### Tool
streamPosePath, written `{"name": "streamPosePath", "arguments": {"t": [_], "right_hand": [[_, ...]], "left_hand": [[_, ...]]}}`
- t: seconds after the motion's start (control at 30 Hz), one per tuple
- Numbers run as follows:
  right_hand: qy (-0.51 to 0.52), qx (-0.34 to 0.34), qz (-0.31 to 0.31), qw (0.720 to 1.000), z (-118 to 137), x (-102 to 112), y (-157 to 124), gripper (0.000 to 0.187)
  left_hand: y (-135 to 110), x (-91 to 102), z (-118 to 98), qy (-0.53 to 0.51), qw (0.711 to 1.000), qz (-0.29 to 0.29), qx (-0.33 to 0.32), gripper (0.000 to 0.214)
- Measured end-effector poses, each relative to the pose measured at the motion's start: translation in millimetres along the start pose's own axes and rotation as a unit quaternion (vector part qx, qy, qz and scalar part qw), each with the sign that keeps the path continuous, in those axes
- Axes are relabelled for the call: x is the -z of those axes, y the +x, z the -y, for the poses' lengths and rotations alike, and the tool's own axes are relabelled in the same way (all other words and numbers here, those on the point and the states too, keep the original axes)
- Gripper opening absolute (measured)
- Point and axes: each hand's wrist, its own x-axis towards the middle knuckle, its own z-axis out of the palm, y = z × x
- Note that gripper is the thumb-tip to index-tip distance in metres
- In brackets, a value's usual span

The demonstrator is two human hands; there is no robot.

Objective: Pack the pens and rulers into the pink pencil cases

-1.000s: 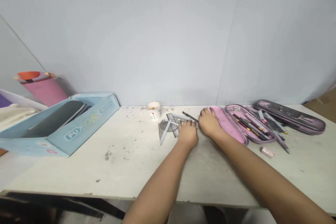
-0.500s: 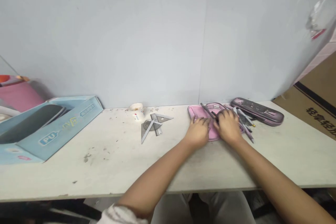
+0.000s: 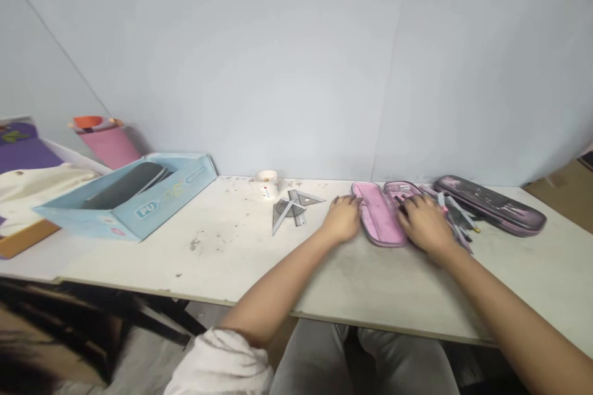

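An open pink pencil case lies on the white table, right of the middle. My left hand rests on the table against the case's left edge, palm down with loosely stretched fingers, holding nothing. My right hand lies flat over the case's right half, with its fingers on the pens and pencils packed there. More pens stick out to the right of this hand. What lies under the palm is hidden.
A dark pencil case lies at the far right. Clear set squares and rulers and a small white cup sit near the wall. A light blue box, a pink container and white cloth fill the left side.
My left hand left the set squares and came to the pink case's edge. My right hand moved from the case's left end onto the pens in its right half. The dark pencil is gone from the table.
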Motion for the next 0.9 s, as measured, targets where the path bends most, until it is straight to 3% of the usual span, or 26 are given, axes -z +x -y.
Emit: {"name": "streamPosePath", "arguments": {"t": [0.27,0.47,0.57,0.73,0.9], "right_hand": [[0.14,0.161,0.08,0.974,137,-1,51,0.03],[0.188,0.172,0.148,0.956,230,-6,62,0.044],[0.177,0.172,0.161,0.956,252,-12,61,0.043],[0.127,0.201,0.129,0.963,262,-22,57,0.037],[0.094,0.222,0.119,0.963,255,-15,51,0.039]], "left_hand": [[-61,46.6,119,0.094,0.971,-0.017,0.217,0.043],[-78,51.3,158,0.115,0.939,0.076,0.316,0.056],[-76,47.3,165,0.122,0.928,0.093,0.338,0.059],[-77,42.8,170,0.097,0.919,0.066,0.377,0.063],[-72,50.8,153,-0.025,0.933,0.024,0.357,0.038]]}}
